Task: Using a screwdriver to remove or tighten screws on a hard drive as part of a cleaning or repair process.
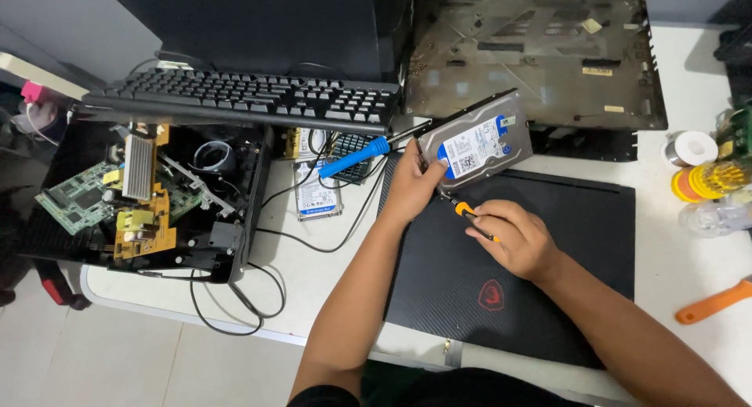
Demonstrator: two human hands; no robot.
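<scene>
Head view looks down at a white table (697, 242) with two bare hands over a closed black laptop (501, 274). Left hand (411, 186) is closed around the lower left edge of a silver hard drive (475, 143) and holds it tilted up above the laptop's far edge. Right hand (517, 238) is closed around a small screwdriver (470, 215) with an orange and black handle; its tip points up at the bottom edge of the drive, just beside the left hand. I cannot tell if the tip touches the drive.

On top of the drive is a blue and white label, shaped like a box. A red badge sits in the middle of the laptop lid. A second, smaller drive (317, 195) with a white and blue label lies flat on the table to the left, under a blue-handled tool (356, 156).

Bare table shows to the right of the laptop, with an orange handle (713, 301) near the right edge. Behind the drive lies a big dark cover (540, 58). To the left sit a black keyboard (243, 97) and an open black case (149, 199) with green and yellow boards inside.
</scene>
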